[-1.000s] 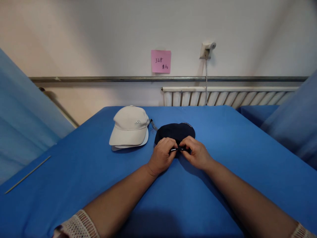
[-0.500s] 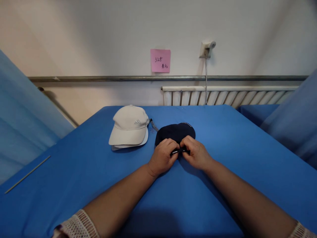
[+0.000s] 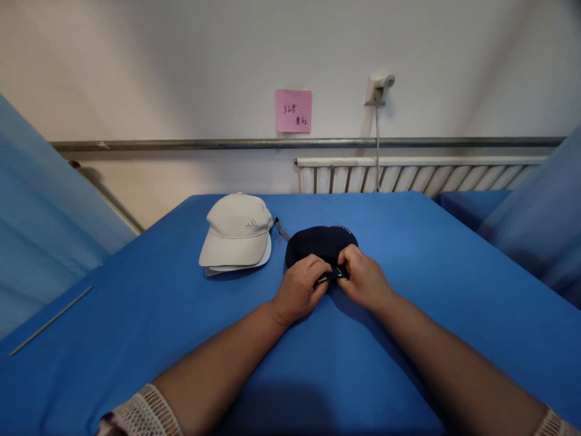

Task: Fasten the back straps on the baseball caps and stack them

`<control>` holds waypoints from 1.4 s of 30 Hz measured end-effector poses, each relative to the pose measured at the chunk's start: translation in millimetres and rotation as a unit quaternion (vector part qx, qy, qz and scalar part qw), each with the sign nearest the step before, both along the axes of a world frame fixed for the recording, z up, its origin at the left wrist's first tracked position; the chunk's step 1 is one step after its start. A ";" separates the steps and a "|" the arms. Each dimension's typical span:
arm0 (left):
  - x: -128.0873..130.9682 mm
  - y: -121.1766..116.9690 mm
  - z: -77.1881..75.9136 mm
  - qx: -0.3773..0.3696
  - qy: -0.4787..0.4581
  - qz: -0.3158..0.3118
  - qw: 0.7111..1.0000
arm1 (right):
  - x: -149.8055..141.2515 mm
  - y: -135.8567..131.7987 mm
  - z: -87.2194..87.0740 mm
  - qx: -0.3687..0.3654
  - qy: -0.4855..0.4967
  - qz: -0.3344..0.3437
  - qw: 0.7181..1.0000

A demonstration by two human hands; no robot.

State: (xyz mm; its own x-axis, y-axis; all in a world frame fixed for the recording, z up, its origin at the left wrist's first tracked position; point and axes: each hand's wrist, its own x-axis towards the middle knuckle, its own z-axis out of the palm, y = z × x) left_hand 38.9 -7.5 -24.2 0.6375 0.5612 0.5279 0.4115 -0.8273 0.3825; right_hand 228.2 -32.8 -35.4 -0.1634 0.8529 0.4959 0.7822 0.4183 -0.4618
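A dark navy cap (image 3: 318, 241) lies on the blue-covered table (image 3: 254, 357), its back edge toward me. My left hand (image 3: 303, 286) pinches the left part of the cap's strap (image 3: 336, 272), thumb and fingers closed. On the right side of the same strap, my right hand (image 3: 363, 275) is closed too, its fingertips a small gap away from the left ones. A bit of shiny trim shows between them; the fastening itself is mostly hidden by fingers. Left of the navy cap sits a stack of pale caps, topped by a beige cap (image 3: 238, 227) with a small logo.
A thin stick (image 3: 51, 321) lies along the table's left side. Behind the table are a radiator (image 3: 422, 175), a metal rail (image 3: 218, 145), a pink note (image 3: 293, 111) and a plugged-in socket (image 3: 376, 91). Blue curtains (image 3: 40, 224) hang at both sides.
My right hand has shifted slightly right and up, widening the gap between the hands, so more of the strap shows. My left hand and the pale caps have hardly moved.
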 end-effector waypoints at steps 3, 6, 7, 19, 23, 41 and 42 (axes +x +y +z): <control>-0.6 0.3 -1.4 0.000 -0.011 0.000 1.000 | 0.0 -0.2 1.3 0.026 -0.018 -0.010 0.999; -0.9 0.4 -2.6 0.014 -0.013 0.000 1.000 | -0.1 0.3 1.1 0.050 -0.026 -0.018 0.998; -1.0 0.3 -2.8 0.021 -0.013 0.001 1.000 | 0.0 0.5 1.0 0.056 -0.027 -0.019 0.998; -1.1 0.3 -2.5 0.041 -0.015 -0.013 0.999 | 2.0 1.4 -1.9 0.091 -0.022 -0.016 0.995; -1.1 1.6 -0.5 0.041 -0.006 -0.025 0.999 | 2.9 1.1 -3.0 0.096 -0.017 0.001 0.995; 3.5 -9.2 4.3 -0.039 -0.008 -0.021 0.999 | -1.5 -1.3 3.0 0.107 0.023 0.069 0.992; 3.7 -9.4 4.5 -0.040 -0.009 -0.025 0.999 | -1.4 -0.8 1.9 0.107 0.025 0.070 0.991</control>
